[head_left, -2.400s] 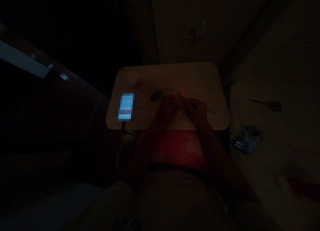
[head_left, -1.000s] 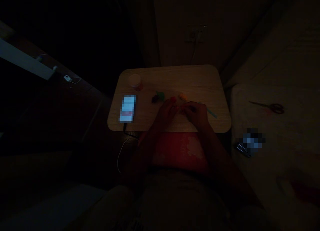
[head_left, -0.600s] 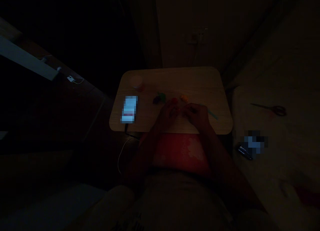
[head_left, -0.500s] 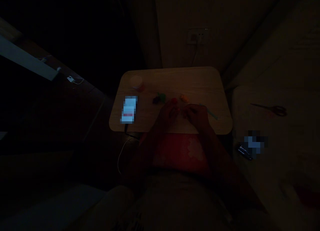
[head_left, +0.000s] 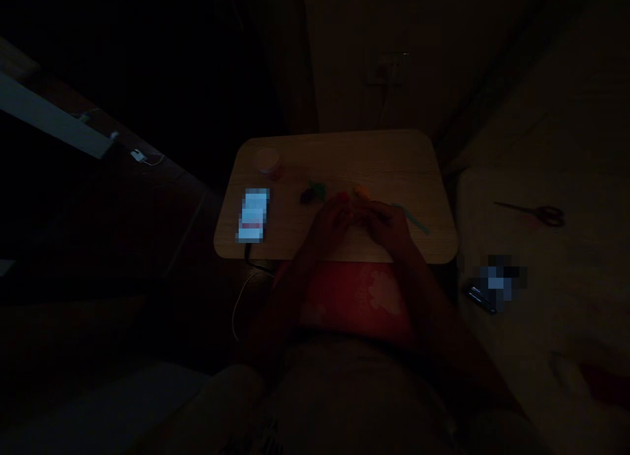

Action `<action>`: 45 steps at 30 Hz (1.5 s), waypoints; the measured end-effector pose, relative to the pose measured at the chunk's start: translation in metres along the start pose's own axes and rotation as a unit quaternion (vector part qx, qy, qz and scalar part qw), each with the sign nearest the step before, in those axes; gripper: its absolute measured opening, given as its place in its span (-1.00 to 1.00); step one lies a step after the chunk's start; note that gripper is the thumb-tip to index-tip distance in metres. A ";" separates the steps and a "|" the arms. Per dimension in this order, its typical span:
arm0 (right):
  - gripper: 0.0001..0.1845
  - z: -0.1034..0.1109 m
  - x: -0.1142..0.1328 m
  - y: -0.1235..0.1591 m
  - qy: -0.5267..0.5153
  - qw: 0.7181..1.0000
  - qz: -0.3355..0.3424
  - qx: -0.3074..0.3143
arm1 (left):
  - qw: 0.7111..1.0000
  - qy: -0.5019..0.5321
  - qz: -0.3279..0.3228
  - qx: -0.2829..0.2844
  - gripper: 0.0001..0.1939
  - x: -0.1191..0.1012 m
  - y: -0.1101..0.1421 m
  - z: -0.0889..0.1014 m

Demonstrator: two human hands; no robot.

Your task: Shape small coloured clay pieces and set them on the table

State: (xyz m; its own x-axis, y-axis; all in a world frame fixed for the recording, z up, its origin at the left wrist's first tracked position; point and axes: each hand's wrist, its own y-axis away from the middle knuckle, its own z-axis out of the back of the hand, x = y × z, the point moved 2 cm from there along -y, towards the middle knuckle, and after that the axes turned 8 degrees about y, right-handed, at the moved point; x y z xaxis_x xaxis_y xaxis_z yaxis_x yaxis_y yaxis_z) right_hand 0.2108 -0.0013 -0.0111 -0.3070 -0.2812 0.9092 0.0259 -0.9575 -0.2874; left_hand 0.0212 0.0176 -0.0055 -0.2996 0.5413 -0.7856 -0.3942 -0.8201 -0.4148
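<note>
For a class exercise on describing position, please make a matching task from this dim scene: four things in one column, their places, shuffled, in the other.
Column one
1. Scissors
2. Lidded tub
3. Green piece
4. Teal strip

Column two
A. On the wooden table, beside a dark lump
B. Off the table, on the surface to its right
C. On the table, just right of the right hand
D. Near the table's far left corner

Right pairs: 1-B, 2-D, 3-A, 4-C
</note>
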 end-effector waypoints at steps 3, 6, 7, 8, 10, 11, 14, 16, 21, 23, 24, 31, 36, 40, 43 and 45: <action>-0.78 -0.001 -0.003 0.001 -0.015 1.000 -0.010 0.010 | 1.000 0.013 -0.013 -0.008 -0.83 -0.003 -0.001 0.001; -0.80 -0.002 -0.003 0.002 -0.039 0.999 -0.020 0.011 | 1.000 0.018 -0.002 -0.011 -0.83 -0.005 -0.001 0.000; -0.78 -0.003 -0.002 0.002 -0.049 0.998 -0.022 0.011 | 1.000 0.018 0.002 -0.013 -0.83 -0.005 -0.001 0.000; -0.77 -0.003 -0.001 0.002 -0.055 0.998 -0.022 0.011 | 1.000 0.020 0.005 -0.014 -0.83 -0.005 -0.001 0.000; -0.76 -0.002 0.002 0.002 -0.048 0.999 -0.019 0.009 | 1.000 0.023 0.006 -0.015 -0.83 -0.005 -0.001 0.000; -0.76 -0.002 0.004 0.002 -0.041 0.999 -0.018 0.007 | 1.000 0.023 0.006 -0.015 -0.83 -0.004 -0.001 0.000; -0.76 0.000 0.007 0.001 -0.007 1.000 -0.015 0.007 | 1.000 0.011 0.009 -0.016 -0.83 -0.003 0.000 0.000; -0.76 0.001 0.006 0.001 0.017 1.000 -0.014 0.008 | 1.000 0.006 0.011 -0.022 -0.83 -0.003 0.000 0.001; -0.80 0.002 0.003 0.002 0.031 1.000 -0.002 0.006 | 0.999 0.020 0.001 -0.028 -0.85 -0.006 -0.001 0.001; -0.80 0.002 0.003 0.002 0.022 1.000 -0.004 0.001 | 0.999 0.020 -0.005 -0.028 -0.86 -0.006 -0.002 0.001; -0.81 0.002 0.004 0.002 0.021 1.000 -0.006 -0.002 | 1.000 0.016 -0.003 -0.026 -0.86 -0.006 -0.002 0.001; -0.74 0.000 0.006 0.002 0.024 1.000 -0.011 -0.012 | 1.000 0.000 0.007 -0.020 -0.81 -0.005 -0.001 0.000; -0.74 0.000 0.005 0.001 0.042 0.999 -0.021 -0.020 | 1.000 0.005 0.002 -0.011 -0.75 -0.003 0.000 0.000; -0.76 0.001 0.006 0.001 0.057 0.998 -0.012 -0.011 | 1.000 0.003 -0.003 -0.009 -0.72 -0.001 0.001 0.000; -0.77 0.002 0.006 0.001 0.081 0.997 0.000 -0.012 | 1.000 -0.001 0.003 -0.007 -0.72 -0.004 0.001 0.001; -0.76 0.003 0.006 0.001 0.095 0.995 0.008 -0.017 | 1.000 -0.005 0.003 -0.002 -0.73 -0.006 0.001 0.001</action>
State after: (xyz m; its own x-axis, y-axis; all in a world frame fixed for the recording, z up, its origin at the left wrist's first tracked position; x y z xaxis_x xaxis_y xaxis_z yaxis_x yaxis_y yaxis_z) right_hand 0.2116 -0.0043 -0.0055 -0.4812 -0.2752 0.8323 0.0013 -0.9497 -0.3132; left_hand 0.0215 0.0135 -0.0006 -0.3107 0.5390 -0.7829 -0.3885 -0.8237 -0.4130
